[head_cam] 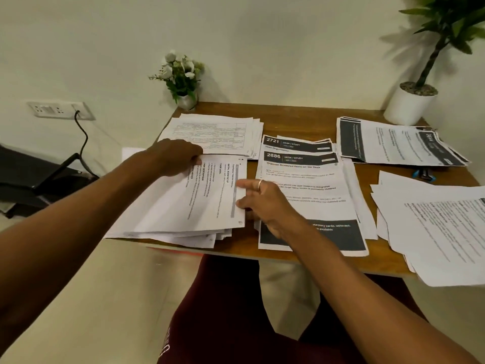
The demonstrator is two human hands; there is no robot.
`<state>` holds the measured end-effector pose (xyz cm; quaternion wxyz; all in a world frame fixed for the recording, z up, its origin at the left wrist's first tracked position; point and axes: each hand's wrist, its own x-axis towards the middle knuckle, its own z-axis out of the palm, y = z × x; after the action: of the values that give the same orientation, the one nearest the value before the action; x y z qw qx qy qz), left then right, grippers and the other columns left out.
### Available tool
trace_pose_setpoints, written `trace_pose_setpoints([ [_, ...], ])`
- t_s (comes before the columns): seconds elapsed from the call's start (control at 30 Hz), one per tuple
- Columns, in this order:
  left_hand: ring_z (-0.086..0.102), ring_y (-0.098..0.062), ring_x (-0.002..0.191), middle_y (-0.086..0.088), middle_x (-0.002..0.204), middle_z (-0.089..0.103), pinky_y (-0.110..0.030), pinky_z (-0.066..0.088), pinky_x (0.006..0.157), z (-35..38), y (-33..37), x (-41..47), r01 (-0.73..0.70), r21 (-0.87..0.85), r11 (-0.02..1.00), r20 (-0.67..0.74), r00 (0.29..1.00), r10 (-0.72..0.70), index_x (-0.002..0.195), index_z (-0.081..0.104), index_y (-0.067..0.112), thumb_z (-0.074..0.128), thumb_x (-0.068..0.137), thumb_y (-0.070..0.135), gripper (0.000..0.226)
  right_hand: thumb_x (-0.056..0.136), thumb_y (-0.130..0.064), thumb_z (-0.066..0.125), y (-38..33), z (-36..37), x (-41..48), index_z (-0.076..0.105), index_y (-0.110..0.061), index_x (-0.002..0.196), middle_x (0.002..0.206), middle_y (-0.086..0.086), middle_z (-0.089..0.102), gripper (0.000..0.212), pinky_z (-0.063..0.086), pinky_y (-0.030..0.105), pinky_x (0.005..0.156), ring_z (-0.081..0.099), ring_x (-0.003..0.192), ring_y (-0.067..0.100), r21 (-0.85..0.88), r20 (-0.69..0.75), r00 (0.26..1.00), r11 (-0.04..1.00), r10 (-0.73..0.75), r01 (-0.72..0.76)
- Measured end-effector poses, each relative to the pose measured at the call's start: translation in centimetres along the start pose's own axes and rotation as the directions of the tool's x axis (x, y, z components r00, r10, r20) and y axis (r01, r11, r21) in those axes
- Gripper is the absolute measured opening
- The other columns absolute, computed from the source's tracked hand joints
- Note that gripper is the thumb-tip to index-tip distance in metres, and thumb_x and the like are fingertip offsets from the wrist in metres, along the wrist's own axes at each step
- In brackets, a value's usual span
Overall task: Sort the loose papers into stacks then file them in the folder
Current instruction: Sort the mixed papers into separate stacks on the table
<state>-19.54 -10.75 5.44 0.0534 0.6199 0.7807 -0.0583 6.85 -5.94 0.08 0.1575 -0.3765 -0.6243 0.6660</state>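
Several paper stacks cover a small wooden desk (pixel 301 124). A white text stack (pixel 183 211) lies at the front left, overhanging the desk edge. My left hand (pixel 175 156) presses flat on its far end. My right hand (pixel 259 200) pinches that stack's right edge between thumb and fingers. A stack with dark headers numbered 2721 and 2886 (pixel 309 179) lies in the middle, partly under my right wrist. A white form stack (pixel 217 132) sits at the back left. Something red (pixel 173 250) peeks from under the front left stack; I cannot tell what it is.
Another dark-header stack (pixel 393 143) lies at the back right, a loose white pile (pixel 441 227) at the front right overhangs the edge. A small flower pot (pixel 183 80) and a large white planter (pixel 409 103) stand at the back. A blue-black object (pixel 423 174) lies beside the papers.
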Motion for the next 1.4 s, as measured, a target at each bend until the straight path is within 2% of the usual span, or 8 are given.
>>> trace_pose_setpoints([
  [0.17,0.059,-0.027,0.112,-0.002,0.117,0.068,-0.040,0.047,0.091,1.6,-0.4,-0.1,-0.001,0.101,0.995,-0.097,0.995,0.011,0.115,0.070,0.026,0.058,0.099,0.025,0.020,0.092,-0.008,0.071,0.2,1.9,-0.3,0.062,-0.015,0.132,0.093,0.007,0.076,0.041,0.055,0.025,0.052,0.069,0.056,0.016,-0.176,0.051,0.998,0.984,-0.027,0.035],
  [0.43,0.053,-0.028,0.111,-0.005,0.120,0.061,-0.043,0.042,0.089,4.4,-0.5,-0.8,0.072,0.178,0.981,-0.252,0.967,-0.025,0.115,0.067,0.024,0.066,0.095,0.033,0.022,0.093,-0.030,0.072,1.0,2.7,0.1,0.062,-0.025,0.137,0.084,-0.004,0.066,0.045,0.045,0.020,0.058,0.066,0.071,0.010,-0.455,0.047,0.994,0.884,-0.097,0.108],
  [0.83,0.051,-0.033,0.111,-0.012,0.126,0.057,-0.041,0.042,0.086,3.3,4.9,-0.9,0.039,-0.004,0.999,-0.431,0.902,-0.037,0.121,0.064,0.016,0.070,0.091,0.014,0.030,0.095,-0.028,0.066,1.2,0.6,0.0,0.073,-0.026,0.116,0.052,-0.010,0.051,0.022,0.045,0.018,0.050,0.048,0.045,0.006,-0.325,-0.037,0.966,0.917,-0.257,0.232],
  [0.93,0.054,-0.028,0.109,-0.008,0.127,0.059,-0.035,0.044,0.084,3.0,8.8,-0.5,-0.046,-0.096,0.994,-0.436,0.900,0.000,0.119,0.065,0.018,0.067,0.095,0.014,0.025,0.096,-0.029,0.063,1.1,-1.6,-0.8,0.075,-0.030,0.110,0.068,-0.002,0.070,0.018,0.060,0.029,0.069,0.068,0.067,0.021,-0.332,-0.110,0.945,0.908,-0.307,0.256],
  [1.03,0.057,-0.023,0.109,-0.003,0.126,0.062,-0.037,0.051,0.090,3.0,12.6,-0.2,-0.114,-0.211,0.971,-0.429,0.903,0.013,0.117,0.067,0.022,0.065,0.097,0.026,0.020,0.097,-0.029,0.065,1.8,-5.0,-1.4,0.073,-0.035,0.103,0.091,-0.002,0.075,0.011,0.055,0.022,0.062,0.068,0.077,0.019,-0.375,-0.251,0.910,0.900,-0.330,0.223],
  [1.13,0.059,-0.020,0.109,0.000,0.124,0.064,-0.033,0.048,0.087,3.6,15.5,0.6,-0.134,-0.263,0.955,-0.371,0.928,0.028,0.116,0.066,0.024,0.064,0.097,0.032,0.022,0.097,-0.027,0.068,2.7,-9.2,-2.1,0.071,-0.029,0.111,0.119,-0.005,0.068,0.015,0.052,0.019,0.080,0.064,0.101,0.012,-0.459,-0.422,0.841,0.880,-0.338,0.123],
  [1.23,0.058,-0.022,0.115,-0.003,0.131,0.061,-0.036,0.051,0.090,4.7,17.6,1.3,-0.052,-0.328,0.943,-0.235,0.972,-0.028,0.124,0.063,0.021,0.064,0.096,0.042,0.035,0.093,-0.028,0.074,3.4,-12.9,-2.7,0.066,-0.026,0.129,0.140,0.003,0.056,0.036,0.047,0.038,0.104,0.052,0.127,0.023,-0.541,-0.543,0.787,0.839,-0.292,-0.062],
  [1.4,0.060,-0.026,0.115,-0.009,0.133,0.061,-0.036,0.054,0.091,6.1,20.3,2.1,0.040,-0.284,0.958,-0.188,0.977,-0.097,0.133,0.059,0.014,0.069,0.091,0.049,0.055,0.091,-0.031,0.076,4.0,-15.5,-3.5,0.059,-0.028,0.137,0.149,0.003,0.049,0.050,0.045,0.043,0.108,0.047,0.135,0.026,-0.482,-0.583,0.785,0.867,-0.212,-0.124],
])
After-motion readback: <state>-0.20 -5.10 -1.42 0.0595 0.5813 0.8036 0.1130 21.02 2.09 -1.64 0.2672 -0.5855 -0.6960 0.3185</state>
